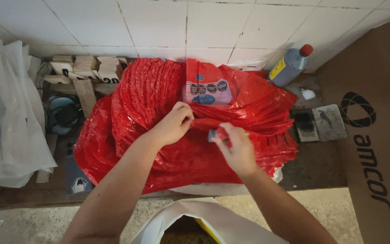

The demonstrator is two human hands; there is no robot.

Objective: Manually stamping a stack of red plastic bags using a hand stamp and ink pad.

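Red plastic bags [159, 90], heaped on the desk [314, 167] against the tiled wall: my left hand [174, 124] and right hand [235, 147] pinch one bag's edge. Right: grey bottle [290, 65]. Left: white bags [10, 122], wooden blocks [86, 68].

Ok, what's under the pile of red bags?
At the front edge of the red bags, something white pokes out beneath. The dark bench shows to the right. Everything else under them is covered.
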